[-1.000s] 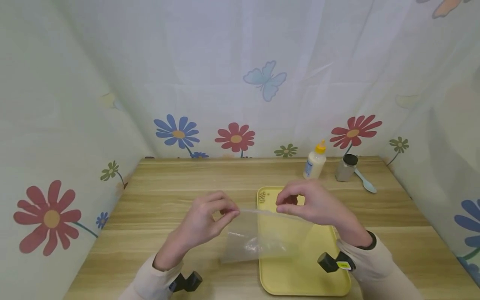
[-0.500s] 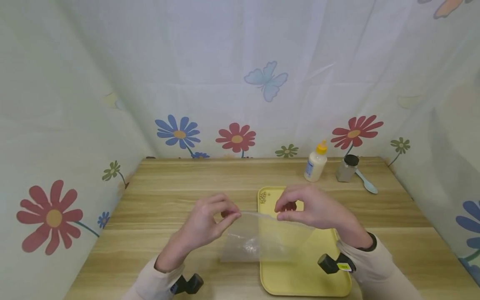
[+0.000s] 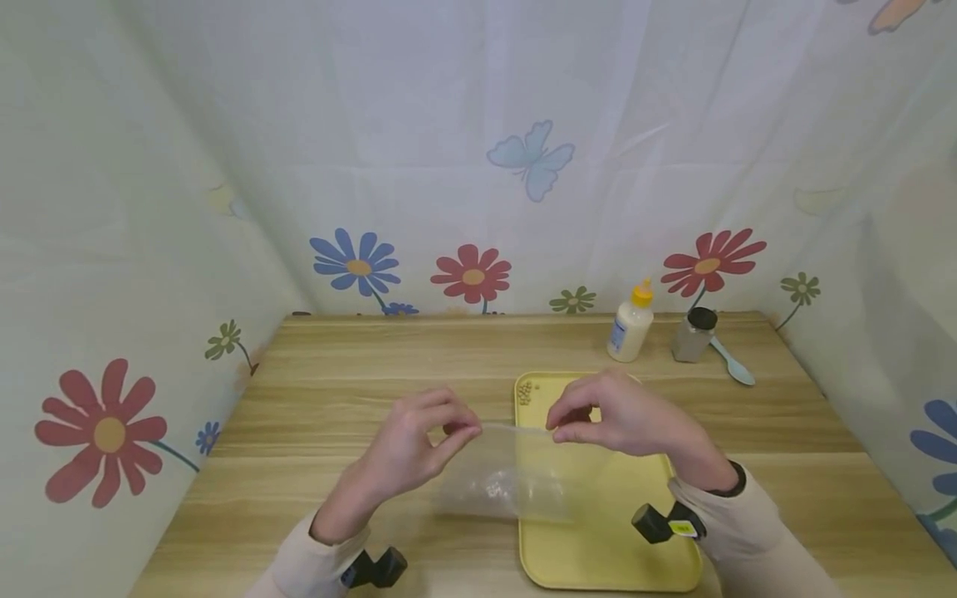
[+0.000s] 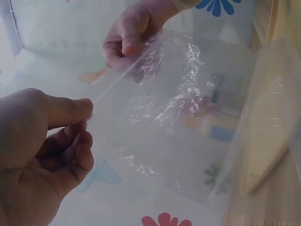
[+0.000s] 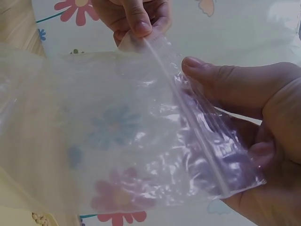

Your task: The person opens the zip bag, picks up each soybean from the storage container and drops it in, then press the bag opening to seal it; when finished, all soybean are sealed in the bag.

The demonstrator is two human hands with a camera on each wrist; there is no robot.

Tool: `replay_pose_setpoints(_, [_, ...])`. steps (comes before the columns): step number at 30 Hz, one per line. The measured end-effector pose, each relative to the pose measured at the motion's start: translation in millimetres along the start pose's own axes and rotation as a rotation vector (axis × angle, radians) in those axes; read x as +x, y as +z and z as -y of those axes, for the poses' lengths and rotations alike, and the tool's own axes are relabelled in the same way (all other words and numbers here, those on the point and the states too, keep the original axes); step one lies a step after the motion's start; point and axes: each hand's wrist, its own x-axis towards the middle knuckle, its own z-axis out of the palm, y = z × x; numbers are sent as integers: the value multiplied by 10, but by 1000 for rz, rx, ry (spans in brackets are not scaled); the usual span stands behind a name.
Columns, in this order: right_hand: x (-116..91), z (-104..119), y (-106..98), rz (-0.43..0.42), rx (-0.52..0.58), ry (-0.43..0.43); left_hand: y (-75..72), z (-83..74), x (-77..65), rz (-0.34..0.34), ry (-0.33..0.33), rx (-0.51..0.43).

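Observation:
A clear zip-lock bag (image 3: 489,490) hangs between both hands, partly over a yellow tray (image 3: 606,573). In the head view the left hand (image 3: 426,436) pinches one end of its zip edge between thumb and fingers. My right hand (image 3: 624,415) pinches the same edge further right. The left wrist view shows the left thumb and index finger on the bag's corner, with the other fingers curled below. In the right wrist view, the right thumb (image 5: 221,80) lies at the top edge and the fingers are behind the film. Nothing shows inside the bag.
Small pale pellets (image 3: 525,392) lie in the tray's far left corner. Behind the tray stand a white bottle with a yellow cap (image 3: 630,332) and a black-lidded jar (image 3: 694,336). A light blue spoon (image 3: 736,365) lies beside the jar. Flower-print curtains surround the wooden table.
The right fingertips have come down slightly onto the bag's edge. The zip strip bowed between the hands and is now straighter. The left hand has hardly moved.

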Motion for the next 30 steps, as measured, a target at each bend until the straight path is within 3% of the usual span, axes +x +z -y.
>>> replay_pose_setpoints(4, [22, -49, 8, 16, 45, 53, 7, 0, -18, 5, 7, -12])
replay_pose_setpoints(10, [61, -167, 8, 81, 290, 118, 7, 16, -40, 38, 11, 10])
replay_pose_setpoints(13, [79, -204, 24, 128, 353, 120, 3, 0, -44, 79, -3, 51])
replay_pose_setpoints(17, [98, -210, 66, 159, 357, 140, 2, -60, -24, 145, -21, 147])
replay_pose_setpoints(21, [120, -185, 115, 147, 303, 173, 27, -156, 32, 193, 9, 207])
replay_pose_setpoints(30, [154, -117, 152, 117, 288, 239, 299, -241, 147, 68, 159, 253])
